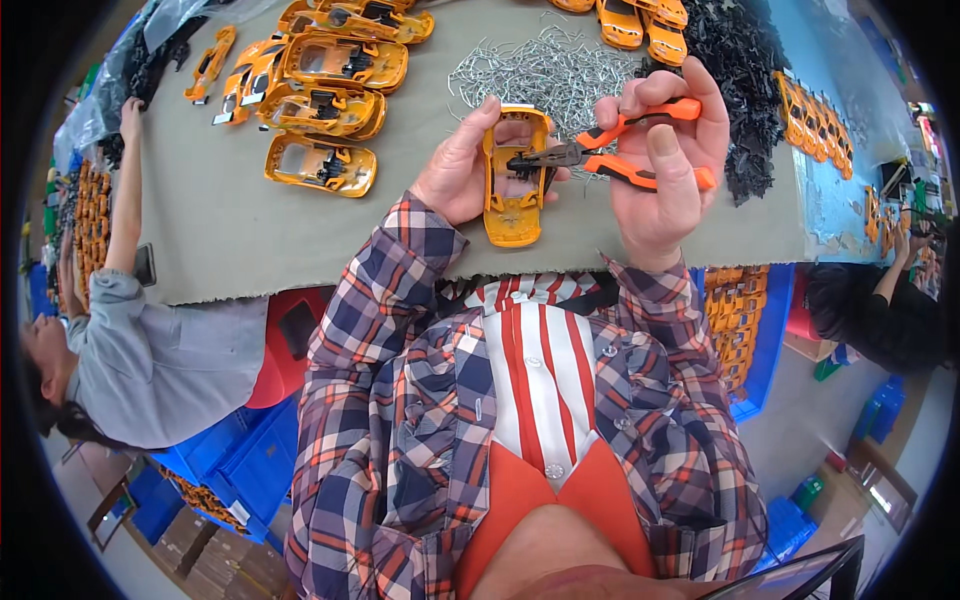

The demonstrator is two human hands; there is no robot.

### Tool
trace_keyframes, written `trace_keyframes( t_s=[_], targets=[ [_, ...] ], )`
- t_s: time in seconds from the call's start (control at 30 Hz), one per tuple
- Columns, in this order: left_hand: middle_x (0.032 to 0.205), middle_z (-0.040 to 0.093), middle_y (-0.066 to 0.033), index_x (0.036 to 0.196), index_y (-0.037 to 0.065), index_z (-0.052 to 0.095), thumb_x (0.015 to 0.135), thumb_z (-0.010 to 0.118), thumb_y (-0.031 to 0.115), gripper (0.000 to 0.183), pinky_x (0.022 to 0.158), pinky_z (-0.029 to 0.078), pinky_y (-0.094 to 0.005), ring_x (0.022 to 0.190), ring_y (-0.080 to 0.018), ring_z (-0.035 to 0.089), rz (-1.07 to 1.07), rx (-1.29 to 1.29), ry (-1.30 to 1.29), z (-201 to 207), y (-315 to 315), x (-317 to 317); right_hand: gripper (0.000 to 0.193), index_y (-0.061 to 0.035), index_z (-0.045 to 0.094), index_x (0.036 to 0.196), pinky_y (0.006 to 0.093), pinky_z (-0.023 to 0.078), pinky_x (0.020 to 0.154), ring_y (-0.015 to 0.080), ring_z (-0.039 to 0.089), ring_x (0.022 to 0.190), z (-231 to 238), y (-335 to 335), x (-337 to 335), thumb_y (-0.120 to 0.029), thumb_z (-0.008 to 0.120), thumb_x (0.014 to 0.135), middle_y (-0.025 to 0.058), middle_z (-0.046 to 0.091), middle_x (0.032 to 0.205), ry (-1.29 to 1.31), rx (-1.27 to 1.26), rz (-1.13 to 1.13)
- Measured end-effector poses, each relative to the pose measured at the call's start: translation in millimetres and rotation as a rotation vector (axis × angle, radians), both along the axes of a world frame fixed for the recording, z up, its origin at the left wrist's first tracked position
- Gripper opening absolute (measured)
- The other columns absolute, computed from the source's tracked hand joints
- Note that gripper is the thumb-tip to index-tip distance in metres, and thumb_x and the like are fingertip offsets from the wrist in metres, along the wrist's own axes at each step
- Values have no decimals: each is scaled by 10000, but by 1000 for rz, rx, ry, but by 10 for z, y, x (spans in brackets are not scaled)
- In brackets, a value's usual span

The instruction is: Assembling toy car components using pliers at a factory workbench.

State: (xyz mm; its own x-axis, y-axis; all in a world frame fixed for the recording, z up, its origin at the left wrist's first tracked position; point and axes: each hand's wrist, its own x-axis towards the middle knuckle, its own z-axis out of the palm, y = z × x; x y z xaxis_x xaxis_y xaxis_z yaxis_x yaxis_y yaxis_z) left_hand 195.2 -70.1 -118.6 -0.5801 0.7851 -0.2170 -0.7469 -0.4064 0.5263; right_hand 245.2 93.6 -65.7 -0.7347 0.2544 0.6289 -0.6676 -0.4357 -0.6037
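Head view: left hand (pixel 452 178) clasps orange car shell (pixel 514 222); right hand (pixel 675 195) firmly holds spread-handled pliers (pixel 575 154); bin (pixel 262 472) bears white label (pixel 238 511).

Left hand (pixel 455 172) has an orange car shell (pixel 514 222), open underside up. Right hand (pixel 655 205) on the pliers (pixel 572 155), handles spread, nose in the shell at the black part (pixel 522 164); can't tell if it's gripped. Wire pile (pixel 540 75) just beyond, black heap (pixel 735 95) to my right, more shells (pixel 345 62) to my left, all on grey cloth (pixel 215 235). Co-worker (pixel 175 350) at left, another person (pixel 875 310) far right.
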Motion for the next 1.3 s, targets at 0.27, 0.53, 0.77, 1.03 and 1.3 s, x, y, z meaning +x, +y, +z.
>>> trace_keyframes(
  t_s=[0.27,0.53,0.77,1.03,1.3],
  targets=[
    [1157,538,-126,1215,28,463,881,459,529,602,825,488,-535,989,-299,587,99,-42,85,-2,83,62,501,26,340,1320,283,455,780,143,498,871,43,-122,16,-55,541,868,111,502,1042,-31,176,63],
    [1164,530,-113,1211,43,470,881,471,494,559,827,489,-544,999,-260,576,72,60,37,-136,88,45,489,21,346,1322,363,449,776,177,472,906,58,-91,-8,-60,513,870,125,490,1053,-52,281,45],
    [1154,533,-127,1222,50,463,882,467,487,554,803,514,-506,982,-275,584,114,70,63,-176,163,56,418,52,388,1265,258,463,688,141,514,783,94,-225,-66,-42,508,876,88,495,951,-216,100,-21],
    [1171,537,-140,1250,50,441,916,398,432,509,812,512,-501,978,-277,590,83,153,103,-270,167,114,415,58,388,1259,258,474,666,141,524,761,34,-161,-144,-19,508,869,97,496,947,-360,39,35],
    [1058,595,-142,1154,4,511,897,427,432,506,800,514,-416,925,-247,607,161,72,165,-396,158,-21,430,48,376,1247,271,457,709,139,495,808,-145,-281,127,76,454,825,97,491,940,-147,116,-96]
  ],
)
